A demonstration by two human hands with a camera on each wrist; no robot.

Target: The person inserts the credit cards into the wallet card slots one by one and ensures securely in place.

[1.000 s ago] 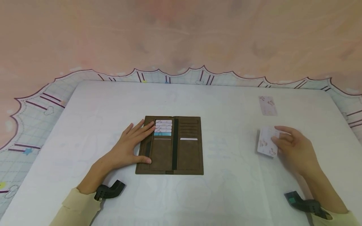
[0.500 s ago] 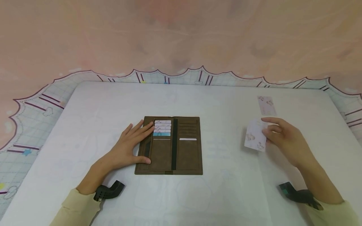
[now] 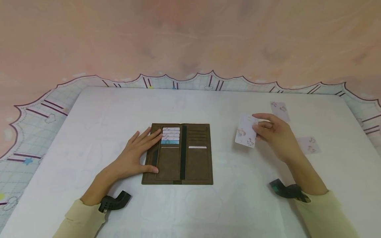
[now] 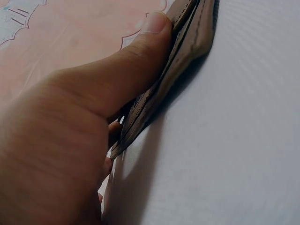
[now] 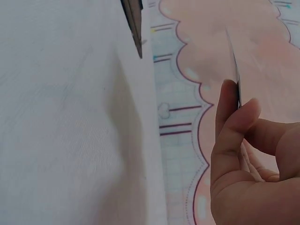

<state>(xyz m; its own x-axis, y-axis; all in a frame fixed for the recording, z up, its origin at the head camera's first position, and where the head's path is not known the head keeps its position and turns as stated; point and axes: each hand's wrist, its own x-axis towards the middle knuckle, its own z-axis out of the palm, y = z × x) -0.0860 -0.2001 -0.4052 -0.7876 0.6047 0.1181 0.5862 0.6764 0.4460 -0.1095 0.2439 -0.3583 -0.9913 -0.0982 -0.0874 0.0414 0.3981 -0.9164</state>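
A brown long wallet [image 3: 197,165] lies spread flat on the white table, in the middle of the head view. Its left half shows several white patterned cards and a blue card [image 3: 170,142] in the slots; a white card edge [image 3: 197,147] peeks out of the right half. My left hand [image 3: 135,153] rests on the wallet's left edge, fingers spread and thumb laid on the leather. Right of the wallet, my right hand [image 3: 275,134] pinches a white card with a floral print [image 3: 245,131] between thumb and fingers. In the right wrist view that card [image 5: 236,65] appears edge-on, above the tabletop.
Two more patterned cards lie on the table at the right: one card [image 3: 279,110] farther back, another card [image 3: 309,145] beside my right wrist. A black wrist camera [image 3: 114,201] sits on each forearm. The table's far edge [image 3: 208,91] borders a scalloped patterned cloth.
My right hand has carried the pinched card leftward and a little away from me, toward the wallet. A card on the table has come into view behind it. My left hand stays put.
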